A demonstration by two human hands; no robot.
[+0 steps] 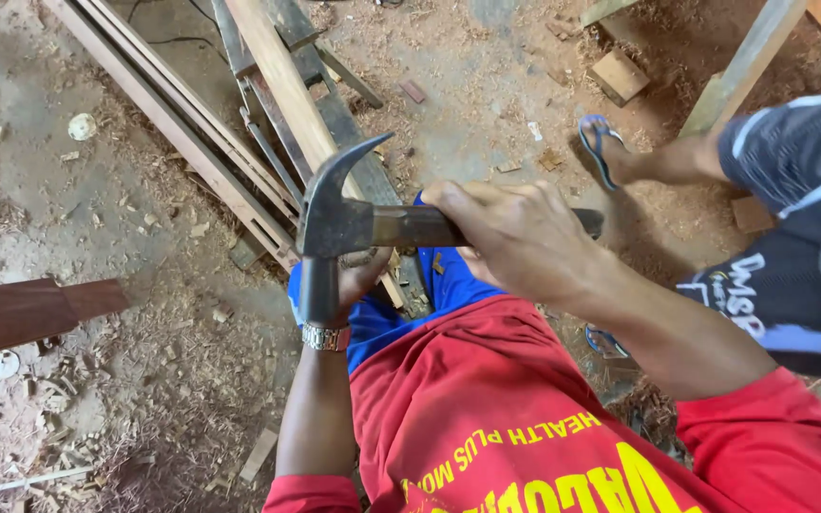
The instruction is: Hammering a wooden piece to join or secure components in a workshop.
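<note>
The right hand (515,237) is closed around the claw hammer (334,228) handle; the left hand (358,275) sits under its head, its grip hidden. The next swing needs aim.

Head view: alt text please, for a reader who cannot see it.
A right hand grips a claw hammer by its handle, while the left hand sits under the head. Below lies a sawdust floor with wooden strips; another person's sandalled foot stands nearby.
</note>
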